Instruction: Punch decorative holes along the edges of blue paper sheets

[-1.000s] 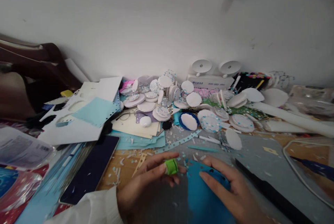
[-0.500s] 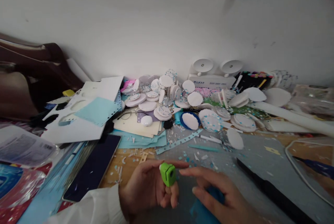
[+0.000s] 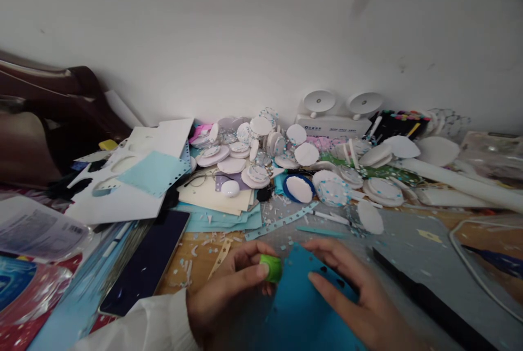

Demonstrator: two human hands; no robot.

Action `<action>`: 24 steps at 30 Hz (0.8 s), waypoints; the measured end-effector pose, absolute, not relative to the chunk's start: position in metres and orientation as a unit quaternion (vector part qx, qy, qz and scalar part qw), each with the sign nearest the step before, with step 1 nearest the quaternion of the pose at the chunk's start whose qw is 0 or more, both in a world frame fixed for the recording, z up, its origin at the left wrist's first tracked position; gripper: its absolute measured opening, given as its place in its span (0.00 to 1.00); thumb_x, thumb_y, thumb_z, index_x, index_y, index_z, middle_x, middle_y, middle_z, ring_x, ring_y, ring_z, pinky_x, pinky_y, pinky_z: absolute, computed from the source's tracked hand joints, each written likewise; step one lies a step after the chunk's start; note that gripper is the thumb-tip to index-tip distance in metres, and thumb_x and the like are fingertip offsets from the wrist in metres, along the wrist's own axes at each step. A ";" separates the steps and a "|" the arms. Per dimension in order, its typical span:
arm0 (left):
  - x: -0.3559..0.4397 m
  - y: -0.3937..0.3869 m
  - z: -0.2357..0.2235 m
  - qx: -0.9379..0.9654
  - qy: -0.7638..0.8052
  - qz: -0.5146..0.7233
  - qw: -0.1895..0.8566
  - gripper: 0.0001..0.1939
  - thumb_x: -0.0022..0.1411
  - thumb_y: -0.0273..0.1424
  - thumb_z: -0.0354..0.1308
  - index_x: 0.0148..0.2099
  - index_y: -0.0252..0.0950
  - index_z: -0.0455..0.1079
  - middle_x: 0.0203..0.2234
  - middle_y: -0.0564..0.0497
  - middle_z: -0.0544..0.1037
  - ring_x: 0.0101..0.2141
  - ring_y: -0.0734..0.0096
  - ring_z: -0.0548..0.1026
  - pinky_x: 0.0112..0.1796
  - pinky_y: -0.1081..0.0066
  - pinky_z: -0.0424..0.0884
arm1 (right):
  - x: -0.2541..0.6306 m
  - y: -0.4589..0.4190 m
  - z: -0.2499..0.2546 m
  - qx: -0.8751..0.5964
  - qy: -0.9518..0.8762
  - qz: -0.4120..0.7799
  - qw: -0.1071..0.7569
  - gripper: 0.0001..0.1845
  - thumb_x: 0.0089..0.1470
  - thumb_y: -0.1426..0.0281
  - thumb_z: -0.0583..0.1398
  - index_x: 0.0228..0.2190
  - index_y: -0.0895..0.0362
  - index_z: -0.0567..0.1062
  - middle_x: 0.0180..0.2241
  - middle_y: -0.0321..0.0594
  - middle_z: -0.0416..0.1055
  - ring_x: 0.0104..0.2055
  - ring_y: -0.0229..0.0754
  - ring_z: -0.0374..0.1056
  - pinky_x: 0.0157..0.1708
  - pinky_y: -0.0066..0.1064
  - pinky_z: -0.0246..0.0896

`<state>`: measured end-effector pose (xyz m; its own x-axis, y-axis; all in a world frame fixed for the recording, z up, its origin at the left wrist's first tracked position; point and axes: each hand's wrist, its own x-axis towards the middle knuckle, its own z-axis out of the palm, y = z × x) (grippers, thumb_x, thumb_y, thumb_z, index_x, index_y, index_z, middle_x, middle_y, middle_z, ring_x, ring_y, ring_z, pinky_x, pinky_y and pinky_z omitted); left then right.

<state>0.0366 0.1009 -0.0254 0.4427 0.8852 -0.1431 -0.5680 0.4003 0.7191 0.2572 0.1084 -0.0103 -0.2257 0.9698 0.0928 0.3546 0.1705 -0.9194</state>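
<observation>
My left hand (image 3: 232,280) grips a small green craft hole punch (image 3: 272,268) between thumb and fingers. My right hand (image 3: 347,280) holds a sheet of blue paper (image 3: 300,302), its thumb on the near face and its fingers behind. Small shaped holes run along the sheet's upper edge. The sheet's left edge is close beside the punch; I cannot tell whether it sits in the slot. A light blue punched strip (image 3: 281,221) and tiny paper cut-outs lie just beyond my hands.
Many white paper discs (image 3: 306,153) are heaped along the wall. At left are a dark phone (image 3: 145,264) and white card with cut-outs (image 3: 122,198). A black knife-like tool (image 3: 429,296) lies at right on the grey mat (image 3: 400,231). A white cable (image 3: 466,253) curves beyond it.
The blue paper has come up from low under my right hand and now stands beside the punch. My left hand has turned the punch and closed its thumb on it.
</observation>
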 end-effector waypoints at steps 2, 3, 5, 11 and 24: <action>0.035 0.102 -0.027 0.322 0.281 0.453 0.782 0.17 0.55 0.38 0.70 0.41 0.32 0.73 0.24 0.53 0.72 0.27 0.78 0.69 0.31 0.77 0.61 | 0.254 0.105 -0.010 -0.506 -0.660 0.401 0.383 0.13 0.56 0.65 0.60 0.44 0.48 0.74 0.44 0.39 0.76 0.48 0.45 0.73 0.46 0.31 0.70; 0.035 0.102 -0.027 0.331 0.289 0.450 0.778 0.18 0.55 0.39 0.70 0.41 0.32 0.73 0.25 0.53 0.72 0.27 0.78 0.68 0.31 0.77 0.60 | 0.253 0.104 -0.010 -0.508 -0.659 0.399 0.385 0.12 0.56 0.65 0.60 0.43 0.48 0.74 0.44 0.38 0.76 0.48 0.45 0.73 0.47 0.31 0.70; 0.034 0.103 -0.028 0.343 0.297 0.444 0.773 0.18 0.55 0.40 0.70 0.41 0.32 0.72 0.26 0.52 0.72 0.27 0.77 0.67 0.30 0.77 0.60 | 0.251 0.102 -0.009 -0.503 -0.662 0.402 0.383 0.12 0.56 0.66 0.60 0.43 0.47 0.74 0.43 0.37 0.76 0.47 0.43 0.73 0.47 0.30 0.69; 0.034 0.101 -0.027 0.368 0.291 0.435 0.768 0.18 0.57 0.41 0.68 0.40 0.33 0.70 0.25 0.52 0.71 0.28 0.75 0.67 0.31 0.75 0.60 | 0.253 0.104 -0.009 -0.496 -0.679 0.398 0.367 0.13 0.56 0.67 0.59 0.44 0.48 0.73 0.45 0.38 0.76 0.48 0.43 0.73 0.47 0.30 0.69; 0.035 0.104 -0.017 0.413 0.306 0.422 0.747 0.21 0.53 0.42 0.70 0.40 0.34 0.67 0.27 0.55 0.68 0.28 0.77 0.64 0.30 0.76 0.57 | 0.256 0.103 -0.008 -0.483 -0.740 0.317 0.345 0.12 0.58 0.69 0.57 0.44 0.50 0.73 0.42 0.39 0.78 0.43 0.42 0.75 0.40 0.28 0.72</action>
<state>0.0351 0.1044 -0.0169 0.4571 0.8828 -0.1085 -0.3765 0.3025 0.8756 0.2556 0.1027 -0.0078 -0.2951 0.9336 0.2033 0.4966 0.3317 -0.8021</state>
